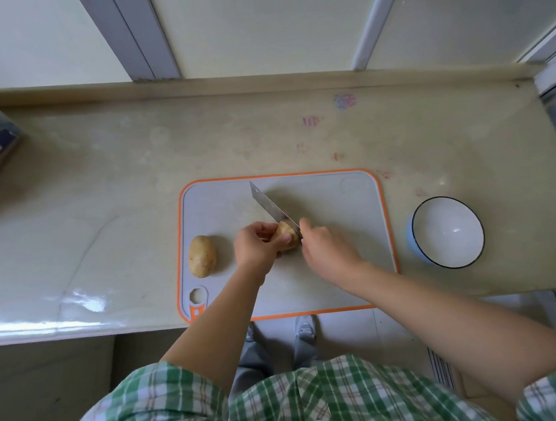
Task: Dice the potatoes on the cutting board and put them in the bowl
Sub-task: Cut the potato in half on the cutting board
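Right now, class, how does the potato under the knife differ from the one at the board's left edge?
The potato under the knife is gripped by the left hand, the knife on it; the left-edge potato lies untouched. The first is partly hidden by that hand; the second shows whole. Both are tan and sit on the cutting board.
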`<control>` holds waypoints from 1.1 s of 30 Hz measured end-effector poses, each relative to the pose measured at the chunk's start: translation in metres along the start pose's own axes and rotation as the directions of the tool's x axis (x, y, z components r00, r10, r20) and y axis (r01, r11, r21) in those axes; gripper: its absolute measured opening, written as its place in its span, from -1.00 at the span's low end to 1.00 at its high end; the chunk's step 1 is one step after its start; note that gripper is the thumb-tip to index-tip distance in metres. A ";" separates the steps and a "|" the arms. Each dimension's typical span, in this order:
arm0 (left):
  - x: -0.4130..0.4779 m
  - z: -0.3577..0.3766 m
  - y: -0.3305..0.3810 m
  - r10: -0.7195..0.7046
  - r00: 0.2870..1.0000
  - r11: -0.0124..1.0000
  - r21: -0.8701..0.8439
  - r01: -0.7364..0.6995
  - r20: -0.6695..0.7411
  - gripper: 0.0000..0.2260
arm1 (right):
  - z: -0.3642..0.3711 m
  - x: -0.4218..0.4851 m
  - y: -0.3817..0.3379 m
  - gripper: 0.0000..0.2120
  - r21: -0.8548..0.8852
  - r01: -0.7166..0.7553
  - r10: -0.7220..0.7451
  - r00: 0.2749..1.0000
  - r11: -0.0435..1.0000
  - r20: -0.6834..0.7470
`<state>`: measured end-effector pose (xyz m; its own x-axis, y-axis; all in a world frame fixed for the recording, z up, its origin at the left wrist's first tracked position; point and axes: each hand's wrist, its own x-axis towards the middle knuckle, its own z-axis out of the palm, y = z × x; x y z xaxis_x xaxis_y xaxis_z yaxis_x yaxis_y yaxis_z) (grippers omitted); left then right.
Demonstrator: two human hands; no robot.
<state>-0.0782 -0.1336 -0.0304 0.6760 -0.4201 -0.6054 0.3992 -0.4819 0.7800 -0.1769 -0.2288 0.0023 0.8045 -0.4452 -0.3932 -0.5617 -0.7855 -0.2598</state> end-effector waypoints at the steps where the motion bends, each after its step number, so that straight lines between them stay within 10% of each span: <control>1: 0.000 0.000 0.000 -0.001 1.000 1.000 0.000 0.001 0.003 -0.81 | 0.005 0.001 0.002 -0.90 -0.006 0.004 -0.004 1.000 1.000 -0.010; 33: 0.005 -0.003 -0.005 -0.011 0.999 1.000 -0.025 0.012 0.031 -0.79 | -0.035 -0.026 0.013 -0.88 0.085 0.075 -0.070 0.996 0.994 -0.057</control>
<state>-0.0746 -0.1315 -0.0369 0.6518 -0.4384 -0.6188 0.4229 -0.4672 0.7765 -0.1986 -0.2427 0.0399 0.8514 -0.4128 -0.3235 -0.5145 -0.7772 -0.3623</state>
